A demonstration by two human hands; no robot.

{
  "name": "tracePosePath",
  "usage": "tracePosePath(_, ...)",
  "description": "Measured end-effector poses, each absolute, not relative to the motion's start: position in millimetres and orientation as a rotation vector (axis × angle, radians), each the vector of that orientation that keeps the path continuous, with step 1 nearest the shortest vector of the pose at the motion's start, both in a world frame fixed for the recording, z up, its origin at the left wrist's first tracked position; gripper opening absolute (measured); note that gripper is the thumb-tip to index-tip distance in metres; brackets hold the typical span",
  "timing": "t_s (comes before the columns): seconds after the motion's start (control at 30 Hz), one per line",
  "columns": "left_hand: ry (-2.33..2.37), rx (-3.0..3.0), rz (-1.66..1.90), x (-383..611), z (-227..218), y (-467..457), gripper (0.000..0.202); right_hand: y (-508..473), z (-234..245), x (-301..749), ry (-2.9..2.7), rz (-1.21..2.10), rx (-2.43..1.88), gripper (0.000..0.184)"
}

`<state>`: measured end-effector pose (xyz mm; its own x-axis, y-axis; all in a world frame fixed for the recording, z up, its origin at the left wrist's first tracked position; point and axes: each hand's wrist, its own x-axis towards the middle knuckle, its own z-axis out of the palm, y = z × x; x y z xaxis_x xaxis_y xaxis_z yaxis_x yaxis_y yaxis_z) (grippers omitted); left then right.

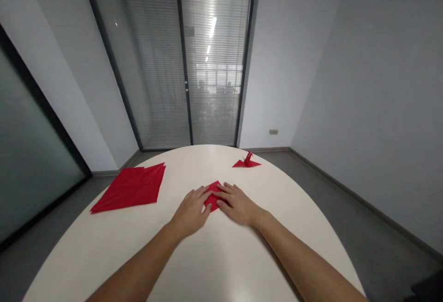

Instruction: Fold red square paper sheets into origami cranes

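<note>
A small folded piece of red paper point(213, 199) lies flat on the white table, partly covered by my fingers. From its left side my left hand point(192, 209) rests on it, fingers stretched out and thumb near the lower edge. On the right, my right hand point(238, 203) lies over the other side with its fingers extended and pressing on the sheet. Both hands are open, and the fingertips almost meet over the paper's middle. Part of the paper's outline is hidden under the fingers.
A pile of larger red paper sheets point(133, 189) sits on the table's left. Toward the far right edge stands a folded red paper crane point(247, 160). The round white table point(214, 265) has a curved edge, with glass doors point(166, 62) beyond it.
</note>
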<state>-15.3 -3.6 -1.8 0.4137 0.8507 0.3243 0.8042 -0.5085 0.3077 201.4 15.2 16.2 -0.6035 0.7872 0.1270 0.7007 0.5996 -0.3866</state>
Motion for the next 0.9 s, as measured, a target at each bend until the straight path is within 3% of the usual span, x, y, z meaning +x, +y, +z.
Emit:
tracePosePath(0.13,1.495,2.548,0.590,-16.4,-3.8,-2.6,0.049,16.5,14.4,202.2,-2.480,0.390,-1.269,0.048)
tracePosePath(0.47,1.400,2.577,0.543,-17.6,2.4,-5.0,0.051,19.6,10.3,204.0,-2.468,0.427,-1.381,0.074)
tracePosePath(0.67,1.478,2.533,0.546,-14.9,2.6,-4.7,0.048,22.5,7.4,202.9,-2.479,0.397,-1.415,0.057)
tracePosePath(0.9,1.631,2.502,0.492,-12.0,-0.7,-2.5,0.048,24.0,7.1,203.7,-2.505,0.354,-1.404,0.053)
